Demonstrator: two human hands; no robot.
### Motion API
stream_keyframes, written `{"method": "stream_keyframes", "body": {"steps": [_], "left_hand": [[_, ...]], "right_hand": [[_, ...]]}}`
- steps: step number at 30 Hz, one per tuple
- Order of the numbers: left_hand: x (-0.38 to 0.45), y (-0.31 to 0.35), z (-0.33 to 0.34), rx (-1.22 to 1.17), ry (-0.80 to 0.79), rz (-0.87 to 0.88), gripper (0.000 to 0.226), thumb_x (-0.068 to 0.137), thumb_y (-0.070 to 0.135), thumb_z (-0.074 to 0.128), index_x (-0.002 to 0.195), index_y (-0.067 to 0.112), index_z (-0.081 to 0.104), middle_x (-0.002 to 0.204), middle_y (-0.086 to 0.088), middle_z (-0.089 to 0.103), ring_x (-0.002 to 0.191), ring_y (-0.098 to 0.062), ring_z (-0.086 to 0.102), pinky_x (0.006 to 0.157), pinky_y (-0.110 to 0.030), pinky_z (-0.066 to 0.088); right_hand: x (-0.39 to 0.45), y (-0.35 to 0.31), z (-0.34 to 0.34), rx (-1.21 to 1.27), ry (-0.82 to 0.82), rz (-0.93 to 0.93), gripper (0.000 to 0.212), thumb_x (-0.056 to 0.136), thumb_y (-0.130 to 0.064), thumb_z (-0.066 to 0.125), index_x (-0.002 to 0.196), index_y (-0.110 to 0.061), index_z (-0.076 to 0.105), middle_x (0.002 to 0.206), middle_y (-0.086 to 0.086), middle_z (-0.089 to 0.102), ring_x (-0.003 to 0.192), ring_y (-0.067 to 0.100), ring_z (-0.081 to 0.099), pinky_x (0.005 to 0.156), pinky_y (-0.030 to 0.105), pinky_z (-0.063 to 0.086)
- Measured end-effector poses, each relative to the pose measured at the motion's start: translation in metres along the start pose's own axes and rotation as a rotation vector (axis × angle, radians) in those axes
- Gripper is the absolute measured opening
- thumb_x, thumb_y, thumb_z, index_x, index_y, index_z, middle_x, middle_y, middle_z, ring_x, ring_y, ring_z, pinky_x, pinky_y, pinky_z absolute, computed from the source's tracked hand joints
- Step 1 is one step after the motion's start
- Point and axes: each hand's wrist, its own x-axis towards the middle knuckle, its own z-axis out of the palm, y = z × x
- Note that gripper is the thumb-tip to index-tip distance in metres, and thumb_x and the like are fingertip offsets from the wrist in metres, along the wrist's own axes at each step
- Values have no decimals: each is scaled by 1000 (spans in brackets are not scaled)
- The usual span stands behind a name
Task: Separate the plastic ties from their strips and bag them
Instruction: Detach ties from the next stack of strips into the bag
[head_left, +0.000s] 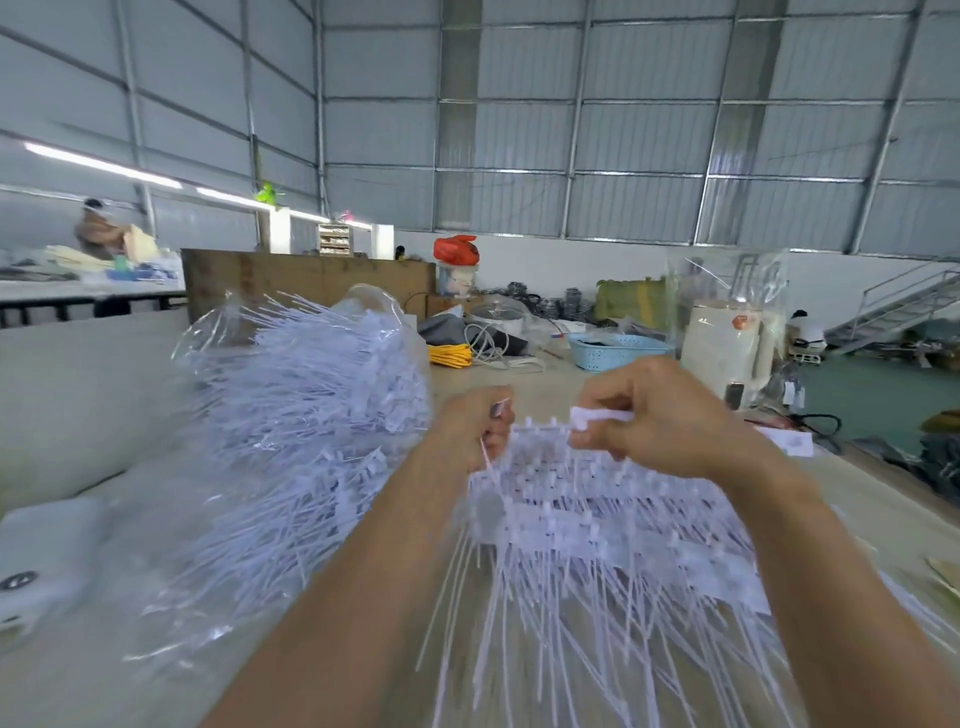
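Observation:
A strip of white plastic ties spans between my two hands above the table. My left hand grips its left end, fingers curled, with one thin tie hanging from the fist. My right hand pinches the heads of several ties at the strip's right end. Below the hands lies a loose heap of white ties on strips, their tails fanning toward me. To the left a clear plastic bag bulges with white ties, its mouth facing me.
A pale table carries the work. Behind stand a blue basket, a cream appliance in clear plastic, yellow cable and clutter. A person works at a far-left bench. Stairs rise at right.

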Motion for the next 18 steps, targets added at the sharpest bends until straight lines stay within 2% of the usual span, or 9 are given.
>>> {"method": "stream_keyframes", "body": {"steps": [2, 4, 6, 8, 11, 14, 16, 18], "left_hand": [[1, 16, -27, -47, 119, 140, 38, 97, 18, 50, 61, 13, 38, 42, 4, 36, 25, -2, 23, 28, -12, 15], [-7, 37, -43, 49, 192, 307, 37, 95, 28, 55, 62, 14, 44, 49, 4, 38, 28, -3, 25, 30, -12, 18], [-18, 54, -46, 269, 207, 431, 38, 92, 37, 58, 63, 14, 52, 49, 4, 44, 31, -5, 27, 34, -11, 19], [-24, 60, -51, 624, 244, 483, 37, 89, 39, 61, 64, 12, 59, 51, 2, 52, 35, -7, 34, 35, -12, 23], [-22, 54, -74, 1187, 379, 372, 32, 88, 32, 63, 70, 6, 61, 55, -3, 59, 31, -6, 42, 34, -12, 27], [-17, 36, -93, 1460, 323, 144, 22, 88, 25, 65, 92, 4, 61, 68, -12, 65, 33, -7, 46, 40, -18, 33], [-13, 26, -101, 1519, 269, 59, 26, 85, 18, 69, 101, 0, 60, 69, -11, 62, 51, -19, 60, 47, -21, 38], [-9, 22, -104, 1660, 261, 21, 36, 83, 18, 71, 111, -1, 60, 82, -10, 66, 76, -26, 63, 57, -23, 42]], "right_hand": [[-10, 1, -24, 174, 118, -24, 23, 76, -19, 74, 60, -8, 61, 50, 4, 54, 43, 6, 47, 48, 18, 39], [-15, 9, -39, 347, 266, 4, 20, 76, -17, 73, 60, -10, 64, 45, 0, 56, 37, 6, 46, 42, 14, 40], [-14, 16, -37, 388, 277, 59, 19, 76, -16, 73, 62, -7, 65, 45, 3, 57, 37, 9, 46, 41, 15, 41], [-10, 22, -25, 359, 192, 110, 17, 77, -17, 73, 63, -10, 66, 45, 2, 58, 38, 9, 47, 42, 17, 42], [-5, 30, -8, 292, 49, 197, 20, 79, -24, 72, 61, -23, 64, 48, -1, 59, 42, 9, 50, 46, 22, 44], [-2, 39, 1, 249, 31, 219, 36, 80, -25, 72, 48, -30, 58, 46, -6, 56, 40, 5, 50, 46, 23, 42], [-2, 40, 3, 230, 15, 216, 38, 80, -27, 72, 47, -38, 57, 45, -11, 56, 39, -1, 50, 44, 18, 39], [-1, 41, 4, 223, 17, 217, 34, 79, -29, 72, 49, -32, 57, 47, -15, 57, 40, -2, 53, 44, 17, 38]]}}
